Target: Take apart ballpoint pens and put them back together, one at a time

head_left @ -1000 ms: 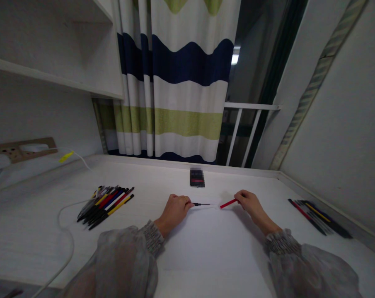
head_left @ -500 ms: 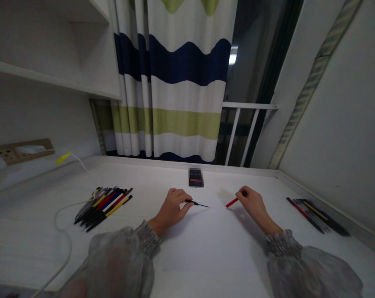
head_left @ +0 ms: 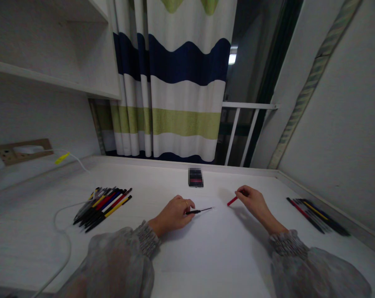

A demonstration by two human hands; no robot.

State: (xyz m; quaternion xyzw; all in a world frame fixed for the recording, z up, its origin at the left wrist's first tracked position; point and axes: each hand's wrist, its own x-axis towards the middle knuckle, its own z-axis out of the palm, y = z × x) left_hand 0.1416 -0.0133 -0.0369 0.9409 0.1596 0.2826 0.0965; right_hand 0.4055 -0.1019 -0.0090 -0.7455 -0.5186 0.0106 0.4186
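Observation:
My left hand, with a ring on one finger, pinches a black pen part with a thin refill sticking out of it. The refill points right, towards a small pale spot on the white paper. To the right, my right hand grips a short red pen barrel between thumb and fingers, its free end slanting down and left. Both hands are over the upper part of the sheet, with a gap between the two pieces. The fingers hide part of each piece.
A pile of pens lies at the left, beside a white cable. Several pens and slim parts lie at the right near the wall. A dark phone sits at the back. A socket strip is on the left wall.
My left hand has turned and come down slightly, and the refill now tilts up to the right instead of slightly down. My right hand has barely shifted with the red barrel.

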